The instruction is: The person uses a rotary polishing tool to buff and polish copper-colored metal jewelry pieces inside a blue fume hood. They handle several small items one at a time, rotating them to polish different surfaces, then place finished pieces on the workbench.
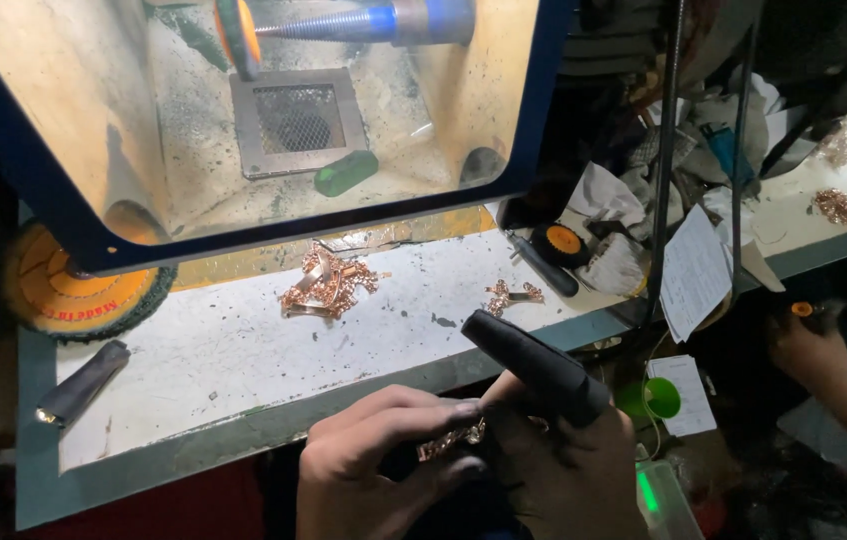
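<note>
My left hand [368, 465] and my right hand [563, 470] meet below the bench's front edge. Together they pinch a small copper-coloured jewellery piece [450, 440] between the fingertips. A black finger guard [533, 362] covers one finger of my right hand and sticks up and to the left. On the white bench top [223, 350] lie a heap of copper-coloured pieces [328, 285] and a smaller cluster [511, 295].
A polishing box with a blue frame [243, 120], a vent grille, a spindle and a green compound bar [345, 172] stands behind. An orange buffing wheel [73, 290] and a dark stick [81, 382] lie at left. Another person's hand [808, 345] works at right near papers and rags.
</note>
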